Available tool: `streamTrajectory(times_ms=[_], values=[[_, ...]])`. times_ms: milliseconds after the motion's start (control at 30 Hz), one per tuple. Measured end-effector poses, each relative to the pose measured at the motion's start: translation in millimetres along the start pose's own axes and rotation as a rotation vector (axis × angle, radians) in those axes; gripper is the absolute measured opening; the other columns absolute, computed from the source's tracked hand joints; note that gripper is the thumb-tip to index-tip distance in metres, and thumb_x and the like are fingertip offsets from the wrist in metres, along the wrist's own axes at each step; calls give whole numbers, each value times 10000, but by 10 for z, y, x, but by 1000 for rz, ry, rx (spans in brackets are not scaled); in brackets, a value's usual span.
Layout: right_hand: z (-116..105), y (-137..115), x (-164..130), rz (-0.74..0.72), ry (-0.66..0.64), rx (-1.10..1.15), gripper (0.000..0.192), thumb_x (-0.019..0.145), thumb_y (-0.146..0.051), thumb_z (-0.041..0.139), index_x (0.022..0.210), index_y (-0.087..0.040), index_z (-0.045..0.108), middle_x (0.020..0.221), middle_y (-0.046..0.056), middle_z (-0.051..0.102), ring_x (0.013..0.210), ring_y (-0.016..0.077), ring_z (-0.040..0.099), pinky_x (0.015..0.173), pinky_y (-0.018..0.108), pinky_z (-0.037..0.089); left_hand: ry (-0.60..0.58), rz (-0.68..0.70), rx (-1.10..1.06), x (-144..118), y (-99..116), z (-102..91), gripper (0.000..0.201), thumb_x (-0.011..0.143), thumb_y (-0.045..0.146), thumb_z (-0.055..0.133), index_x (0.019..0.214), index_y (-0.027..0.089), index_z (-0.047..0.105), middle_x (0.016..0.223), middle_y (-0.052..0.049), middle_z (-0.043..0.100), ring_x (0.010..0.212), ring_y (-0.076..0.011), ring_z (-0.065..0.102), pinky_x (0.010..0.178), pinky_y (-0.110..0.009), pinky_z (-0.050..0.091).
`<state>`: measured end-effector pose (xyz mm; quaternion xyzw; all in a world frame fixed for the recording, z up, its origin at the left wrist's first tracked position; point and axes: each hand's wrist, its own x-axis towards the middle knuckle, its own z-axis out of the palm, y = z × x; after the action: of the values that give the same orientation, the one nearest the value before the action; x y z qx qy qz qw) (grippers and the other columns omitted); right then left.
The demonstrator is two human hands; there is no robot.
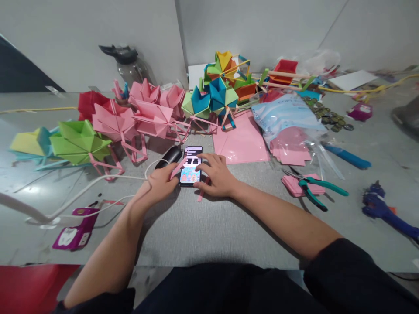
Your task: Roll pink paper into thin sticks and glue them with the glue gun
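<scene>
A smartphone (191, 175) with a lit screen lies on the grey table in front of me. My left hand (163, 181) is beside its left edge, closed on a thin pink paper strip (177, 169) whose tip reaches over the screen. From the right, my right hand (218, 176) rests over the phone's edge with fingers apart, the fingertips at the screen. Another pink paper strip (203, 192) pokes out from under that hand. Just behind my left hand sits a black oval case (169, 156), and a white cable (108, 178) passes by the wrist.
Folded paper models, pink (114, 120), green (80, 141) and multicoloured (212, 96), line the back. Pink sheets (240, 139) and a plastic paper bag (288, 117) stand right of centre. Pliers (310, 187) lie on pink paper, with a blue tool (382, 207) farther right and a purple box (77, 229) left.
</scene>
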<state>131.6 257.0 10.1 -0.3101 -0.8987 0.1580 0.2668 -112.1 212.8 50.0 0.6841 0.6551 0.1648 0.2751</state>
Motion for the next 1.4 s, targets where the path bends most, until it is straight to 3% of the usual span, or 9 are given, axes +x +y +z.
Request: streamTrajectory(times_ms=[133, 333, 500, 733, 1000, 1400], values=[[-3, -4, -9, -23, 8, 11, 458, 943, -607, 653, 1176, -215, 698, 1528, 173, 542, 1383, 358, 453, 1101, 518, 304, -16, -4, 91, -3, -8, 8, 472, 832, 269, 489, 1239, 201, 719, 876, -54, 736, 750, -243, 636, 732, -359, 470], [0, 2, -14, -31, -14, 21, 423, 929, -564, 677, 1179, -225, 710, 1537, 160, 536, 1383, 367, 443, 1108, 531, 288, 29, 18, 63, -20, -14, -1, 413, 840, 275, 508, 1181, 222, 735, 854, -43, 744, 755, -236, 640, 732, -353, 476], [-8, -4, -15, 47, 67, 53, 336, 945, -504, 659, 1115, -219, 710, 1501, 151, 563, 1359, 350, 473, 1099, 524, 303, 19, 3, 40, -35, -9, -8, 349, 844, 285, 524, 1093, 237, 763, 865, -54, 757, 785, -252, 667, 736, -359, 487], [-26, 6, -32, 98, 167, 79, 271, 934, -477, 639, 1005, -222, 698, 1305, 129, 653, 1230, 317, 556, 1051, 492, 334, 47, 14, 18, -55, 54, -48, 417, 845, 263, 502, 1172, 230, 758, 897, -45, 776, 802, -242, 673, 785, -358, 508], [-7, 6, -19, 52, 111, 88, 256, 952, -437, 614, 946, -190, 681, 873, 69, 693, 875, 243, 609, 839, 407, 365, 74, 6, 28, -45, 53, -43, 429, 833, 236, 501, 1179, 231, 754, 836, -31, 743, 751, -230, 652, 734, -345, 498], [-10, -8, -25, 50, 40, 84, 224, 956, -411, 607, 950, -200, 683, 838, 63, 720, 831, 240, 638, 795, 386, 387, 52, 7, 62, -36, 24, -37, 409, 846, 256, 481, 1159, 204, 739, 816, -28, 722, 716, -214, 621, 698, -337, 470]])
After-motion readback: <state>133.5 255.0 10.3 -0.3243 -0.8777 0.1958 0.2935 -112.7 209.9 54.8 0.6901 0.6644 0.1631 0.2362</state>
